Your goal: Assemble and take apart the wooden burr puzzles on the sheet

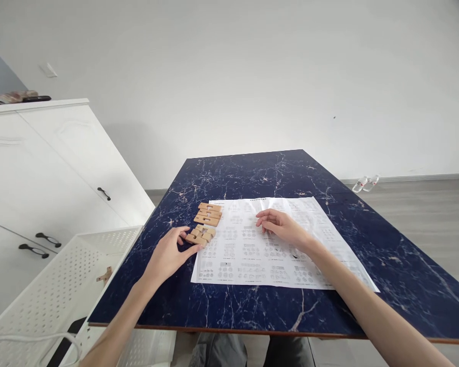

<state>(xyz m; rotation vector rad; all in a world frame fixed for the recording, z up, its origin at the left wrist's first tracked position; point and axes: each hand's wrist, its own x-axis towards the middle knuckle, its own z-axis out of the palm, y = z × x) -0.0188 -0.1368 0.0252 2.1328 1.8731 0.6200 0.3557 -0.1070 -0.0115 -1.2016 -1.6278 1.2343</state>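
Your left hand [172, 252] is at the block [201, 235], thumb and fingers parted around its left end; whether they grip it, you cannot tell. The block straddles the left edge of the sheet [248, 278], which lies on the worktop [245, 176]. The slats [208, 214] lie just beyond the block, towards the sheet's far left corner. Your right hand [279, 226] is over the sheet's middle, fingers loosely curled, a narrow gap at the thumb.
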